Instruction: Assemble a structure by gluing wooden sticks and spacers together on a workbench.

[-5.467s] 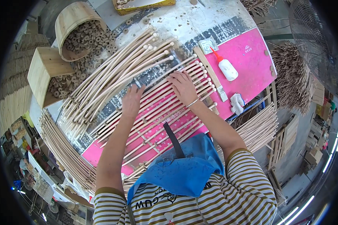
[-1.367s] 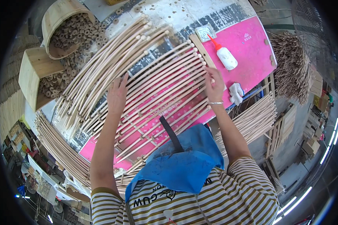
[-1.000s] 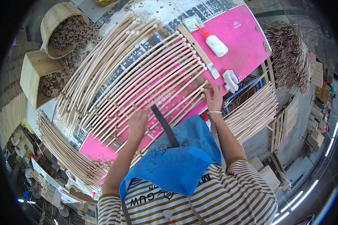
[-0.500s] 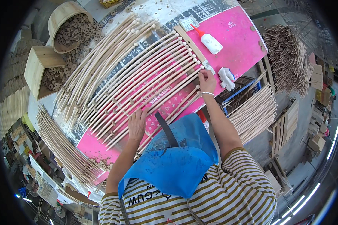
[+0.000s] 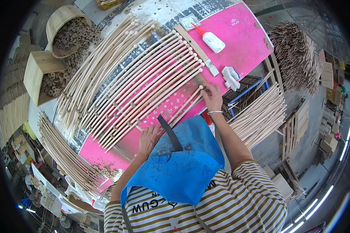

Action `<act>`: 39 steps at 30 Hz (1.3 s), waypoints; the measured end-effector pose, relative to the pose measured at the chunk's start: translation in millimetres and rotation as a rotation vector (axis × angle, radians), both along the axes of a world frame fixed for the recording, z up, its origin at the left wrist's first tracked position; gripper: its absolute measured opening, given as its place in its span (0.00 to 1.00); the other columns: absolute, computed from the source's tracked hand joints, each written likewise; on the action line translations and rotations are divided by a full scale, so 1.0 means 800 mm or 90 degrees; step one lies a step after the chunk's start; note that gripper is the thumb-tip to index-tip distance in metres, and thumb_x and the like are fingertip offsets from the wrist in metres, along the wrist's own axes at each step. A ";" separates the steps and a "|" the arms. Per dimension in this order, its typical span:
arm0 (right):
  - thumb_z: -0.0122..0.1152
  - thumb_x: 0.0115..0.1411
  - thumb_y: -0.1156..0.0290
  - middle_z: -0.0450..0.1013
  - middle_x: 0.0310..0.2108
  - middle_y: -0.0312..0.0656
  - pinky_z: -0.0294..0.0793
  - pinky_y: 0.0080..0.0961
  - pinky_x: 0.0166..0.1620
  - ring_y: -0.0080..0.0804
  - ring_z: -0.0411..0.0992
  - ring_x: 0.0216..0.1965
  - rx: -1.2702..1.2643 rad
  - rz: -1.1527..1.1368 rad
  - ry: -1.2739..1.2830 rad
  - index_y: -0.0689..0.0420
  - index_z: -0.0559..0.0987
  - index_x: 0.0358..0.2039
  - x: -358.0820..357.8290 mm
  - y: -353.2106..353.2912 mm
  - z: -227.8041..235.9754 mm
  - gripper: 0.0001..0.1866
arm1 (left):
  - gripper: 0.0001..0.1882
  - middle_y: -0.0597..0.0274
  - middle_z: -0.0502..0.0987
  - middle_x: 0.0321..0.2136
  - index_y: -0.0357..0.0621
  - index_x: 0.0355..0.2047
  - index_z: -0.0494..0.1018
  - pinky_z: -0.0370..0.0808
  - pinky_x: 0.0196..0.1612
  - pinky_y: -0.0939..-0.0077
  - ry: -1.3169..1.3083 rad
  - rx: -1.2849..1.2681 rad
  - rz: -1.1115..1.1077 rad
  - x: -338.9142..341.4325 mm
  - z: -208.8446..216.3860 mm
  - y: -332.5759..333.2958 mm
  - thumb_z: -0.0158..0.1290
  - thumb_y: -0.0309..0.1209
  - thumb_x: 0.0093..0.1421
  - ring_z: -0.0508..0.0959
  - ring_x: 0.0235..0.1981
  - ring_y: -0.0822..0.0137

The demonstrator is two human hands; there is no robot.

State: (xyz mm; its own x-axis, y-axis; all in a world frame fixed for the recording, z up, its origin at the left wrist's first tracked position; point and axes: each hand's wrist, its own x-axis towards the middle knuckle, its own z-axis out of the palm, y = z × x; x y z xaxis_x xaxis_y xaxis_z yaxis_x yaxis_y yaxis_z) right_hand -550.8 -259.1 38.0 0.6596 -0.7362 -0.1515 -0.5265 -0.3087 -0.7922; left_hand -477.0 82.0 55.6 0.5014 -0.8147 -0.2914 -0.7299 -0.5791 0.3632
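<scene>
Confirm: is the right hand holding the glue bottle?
No. The right hand grips the ends of wooden rods at the pink mat's edge, while the glue bottle lies untouched farther up the mat.

A pink sheet (image 5: pixel 245 42) is spread over the work surface (image 5: pixel 163 11). Left of the sheet, a round wooden tub (image 5: pixel 60 21) and a square wooden box (image 5: pixel 37 75) are seen. Right of the sheet, bundled sticks (image 5: pixel 295 58) and wooden pallets (image 5: pixel 295 128) are stacked on the grey floor (image 5: pixel 311 163). Strip lights (image 5: pixel 326 194) are reflected beyond the pallets.
</scene>
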 end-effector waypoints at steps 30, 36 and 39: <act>0.65 0.53 0.75 0.71 0.32 0.44 0.72 0.37 0.40 0.44 0.72 0.35 -0.267 0.077 -0.028 0.57 0.80 0.35 0.069 -0.066 -0.014 0.08 | 0.28 0.61 0.70 0.42 0.55 0.60 0.70 0.71 0.44 0.65 -0.091 -0.016 0.014 0.050 0.014 -0.072 0.52 0.25 0.56 0.74 0.43 0.61; 0.69 0.49 0.76 0.68 0.31 0.43 0.71 0.37 0.39 0.42 0.71 0.33 -0.159 0.016 -0.016 0.57 0.78 0.34 0.047 -0.055 -0.013 0.11 | 0.31 0.61 0.71 0.42 0.58 0.61 0.69 0.70 0.44 0.65 -0.104 -0.040 0.040 0.039 0.008 -0.064 0.51 0.24 0.56 0.74 0.43 0.61; 0.71 0.48 0.73 0.69 0.32 0.43 0.70 0.38 0.38 0.41 0.71 0.33 -0.182 0.039 -0.003 0.56 0.78 0.34 0.052 -0.064 -0.017 0.13 | 0.31 0.62 0.71 0.42 0.59 0.62 0.68 0.69 0.44 0.63 -0.108 -0.029 0.059 0.040 0.004 -0.064 0.51 0.25 0.56 0.74 0.43 0.61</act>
